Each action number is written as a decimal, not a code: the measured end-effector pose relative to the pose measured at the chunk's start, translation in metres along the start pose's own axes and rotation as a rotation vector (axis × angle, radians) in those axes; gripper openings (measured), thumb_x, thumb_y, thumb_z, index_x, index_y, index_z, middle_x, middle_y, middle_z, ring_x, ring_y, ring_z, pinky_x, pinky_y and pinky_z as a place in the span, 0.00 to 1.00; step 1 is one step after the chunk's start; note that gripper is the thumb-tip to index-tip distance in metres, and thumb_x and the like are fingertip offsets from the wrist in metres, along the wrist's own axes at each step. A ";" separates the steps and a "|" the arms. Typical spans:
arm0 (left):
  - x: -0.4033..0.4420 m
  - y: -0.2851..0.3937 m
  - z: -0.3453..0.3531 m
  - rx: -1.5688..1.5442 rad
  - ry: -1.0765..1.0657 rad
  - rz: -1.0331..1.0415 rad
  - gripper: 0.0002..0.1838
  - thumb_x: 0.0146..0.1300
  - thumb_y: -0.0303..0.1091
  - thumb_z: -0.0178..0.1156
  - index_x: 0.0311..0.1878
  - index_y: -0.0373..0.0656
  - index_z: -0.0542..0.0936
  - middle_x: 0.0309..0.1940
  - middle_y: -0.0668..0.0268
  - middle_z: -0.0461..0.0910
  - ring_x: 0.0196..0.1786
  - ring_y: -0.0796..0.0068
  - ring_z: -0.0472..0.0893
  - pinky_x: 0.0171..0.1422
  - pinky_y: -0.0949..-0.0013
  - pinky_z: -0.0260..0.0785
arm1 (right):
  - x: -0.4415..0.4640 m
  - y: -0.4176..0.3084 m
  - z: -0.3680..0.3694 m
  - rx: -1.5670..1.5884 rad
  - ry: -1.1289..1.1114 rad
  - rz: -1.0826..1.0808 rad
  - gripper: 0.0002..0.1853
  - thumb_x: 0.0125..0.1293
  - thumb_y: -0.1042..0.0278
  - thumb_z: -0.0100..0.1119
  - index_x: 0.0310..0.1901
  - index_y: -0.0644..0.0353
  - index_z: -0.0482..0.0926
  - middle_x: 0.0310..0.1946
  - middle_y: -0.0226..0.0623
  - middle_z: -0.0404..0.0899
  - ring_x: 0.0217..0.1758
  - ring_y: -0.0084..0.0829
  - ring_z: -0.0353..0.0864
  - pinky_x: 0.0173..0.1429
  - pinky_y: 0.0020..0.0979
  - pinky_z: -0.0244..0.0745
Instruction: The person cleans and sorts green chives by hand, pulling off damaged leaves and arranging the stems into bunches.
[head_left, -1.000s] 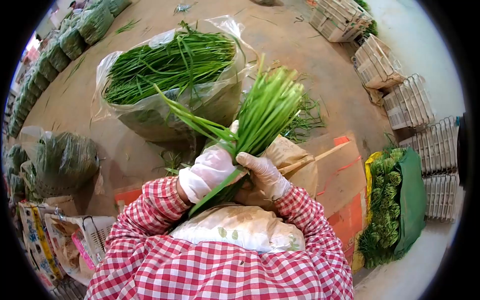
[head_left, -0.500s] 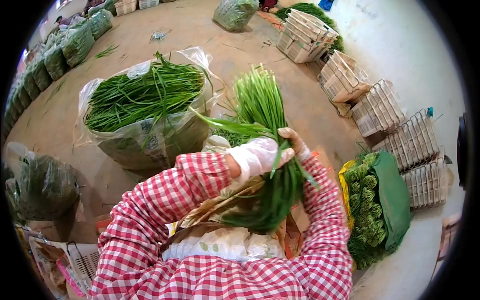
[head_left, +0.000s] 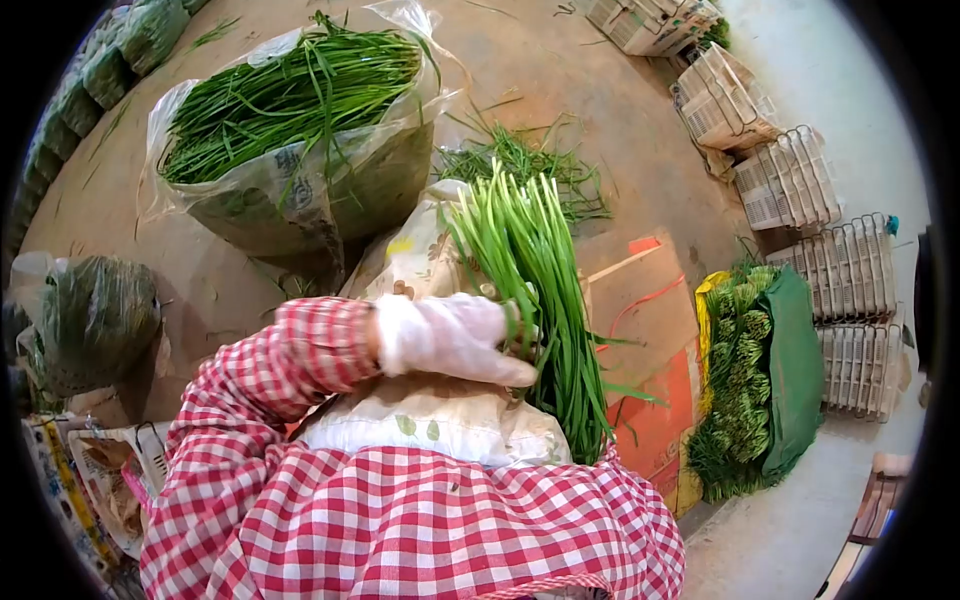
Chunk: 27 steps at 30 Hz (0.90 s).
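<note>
A bunch of long green stalks with pale cut ends [head_left: 545, 290] lies over my lap, pale ends away from me and leafy ends by my right side. Against its left edge is my left hand [head_left: 455, 338] in a white glove, its fingers curled round some stalks and its thumb pointing right. The fingertips are partly hidden by leaves and a little blurred. My right hand does not show; only the checked sleeve on that side is seen. Under the bunch is a stained, pale apron [head_left: 440, 420].
An open plastic bag [head_left: 300, 190] full of green stalks stands ahead on the left. Loose stalks [head_left: 540, 165] lie on the floor beyond my lap. Flattened cardboard [head_left: 640, 310] and a green-covered pile of bundles [head_left: 740, 390] are on the right, before stacked crates [head_left: 785, 180]. A filled bag [head_left: 95, 325] is at left.
The bunch has come down from the raised hands onto my lap. My right hand has let go and dropped out of sight. My left hand has moved down and left, staying at the stalks.
</note>
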<state>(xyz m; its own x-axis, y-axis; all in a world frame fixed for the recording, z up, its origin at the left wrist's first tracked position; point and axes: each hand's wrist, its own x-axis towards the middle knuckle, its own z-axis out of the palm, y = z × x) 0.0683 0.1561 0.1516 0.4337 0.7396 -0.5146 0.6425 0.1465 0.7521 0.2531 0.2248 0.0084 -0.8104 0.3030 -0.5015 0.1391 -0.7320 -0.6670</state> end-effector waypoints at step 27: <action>0.048 -0.088 -0.031 -1.268 0.698 0.876 0.51 0.51 0.74 0.51 0.68 0.42 0.60 0.62 0.62 0.68 0.63 0.69 0.68 0.68 0.63 0.59 | -0.004 -0.114 0.078 -0.834 0.098 -0.262 0.28 0.49 0.67 0.68 0.53 0.65 0.72 0.44 0.38 0.79 0.47 0.26 0.77 0.52 0.29 0.72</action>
<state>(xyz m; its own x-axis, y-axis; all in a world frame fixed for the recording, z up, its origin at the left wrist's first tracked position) 0.0133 0.1991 0.0734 -0.2048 0.9556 0.2117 -0.6471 -0.2945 0.7033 0.1960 0.2595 0.1294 -0.8274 0.4775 -0.2957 0.3571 0.0410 -0.9332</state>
